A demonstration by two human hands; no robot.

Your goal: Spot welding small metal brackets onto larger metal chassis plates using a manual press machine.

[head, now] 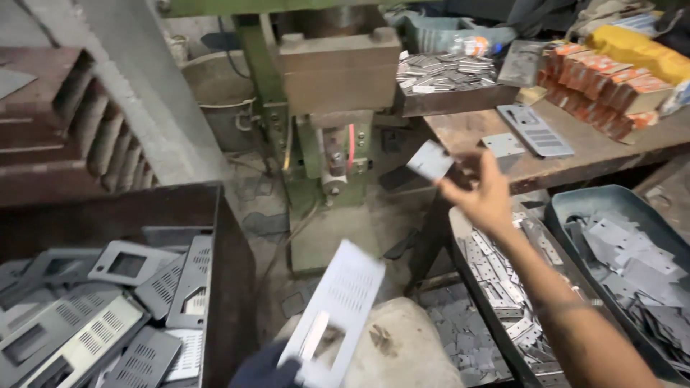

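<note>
**Two hands, two metal pieces, one press between them**

Dusty workshop floor and a green press (327, 136) fill the middle of the view. A wooden bench (575, 147) stands to the right of it.

The left hand (266, 370) wears a dark glove and sits at the bottom edge. It is closed on the low end of a long plate (336, 309) with slots. The plate's long side points up and a little right, away from the hand, toward the press. Left of this hand is a dark bin (223, 287) full of more slotted plates, just beside it.

The right hand (485, 197) is bare and reaches out, up and to the right of the left hand. Its fingers pinch a small flat piece (430, 159). The piece sticks out to the left of the fingers, on the press side. It is in the air, not touching the bench.

The right hand is the one nearer to the press and the bench. Below it is a tray (460, 237) of small strips. Right of that arm is a blue tub (575, 201) of grey scraps. The two hands are well apart.
</note>
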